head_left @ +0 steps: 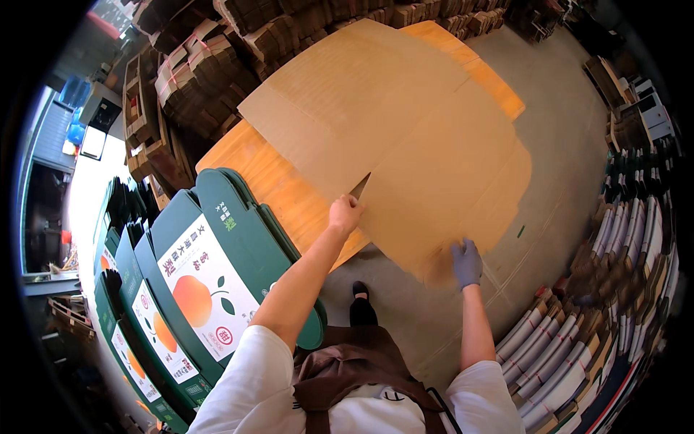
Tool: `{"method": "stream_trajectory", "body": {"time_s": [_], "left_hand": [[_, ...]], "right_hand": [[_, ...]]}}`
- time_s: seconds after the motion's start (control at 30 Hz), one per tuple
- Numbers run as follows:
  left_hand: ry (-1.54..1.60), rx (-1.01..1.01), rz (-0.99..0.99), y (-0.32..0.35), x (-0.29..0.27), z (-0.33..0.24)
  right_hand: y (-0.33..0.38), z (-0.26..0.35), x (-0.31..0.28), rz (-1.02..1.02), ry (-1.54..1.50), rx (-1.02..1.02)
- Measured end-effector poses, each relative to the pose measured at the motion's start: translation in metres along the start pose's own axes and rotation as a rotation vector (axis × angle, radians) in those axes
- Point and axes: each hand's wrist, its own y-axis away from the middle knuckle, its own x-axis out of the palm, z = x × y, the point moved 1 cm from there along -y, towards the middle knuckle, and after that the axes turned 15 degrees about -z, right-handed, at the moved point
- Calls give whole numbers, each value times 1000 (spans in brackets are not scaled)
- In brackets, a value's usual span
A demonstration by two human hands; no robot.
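Note:
A large flat brown cardboard sheet point(390, 123) lies across an orange wooden table and reaches past its right and near edges. My bare left hand point(345, 213) pinches the near left edge of the sheet, beside a narrow dark gap where two flaps part. At the near right edge, my right hand point(467, 265) in a grey glove has its fingers closed on the cardboard; the sheet's corner beside it is blurred, and part of the grip is hidden.
The wooden table point(249, 163) shows to the left. Green printed fruit cartons point(210, 282) stand flat-packed at my left. Bundled brown cardboard point(195, 79) is stacked behind. Rows of flat cartons point(549, 362) line the right side. Grey floor point(564, 145) surrounds the table.

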Motion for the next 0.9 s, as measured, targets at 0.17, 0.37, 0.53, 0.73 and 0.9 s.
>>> {"method": "stream_trajectory", "body": {"time_s": [0.17, 0.37, 0.53, 0.73, 0.9], "left_hand": [[551, -189, 71, 132, -57, 47], [387, -237, 13, 270, -161, 104], [249, -155, 22, 316, -213, 92], [357, -74, -40, 354, -260, 128], [397, 263, -267, 342, -318, 142]], "right_hand": [[-89, 76, -43, -219, 32, -437], [-153, 252, 14, -114, 115, -711], [-177, 324, 84, -51, 64, -643], [-138, 394, 43, 258, -470, -432], [-70, 494, -166, 431, -718, -874]]}}
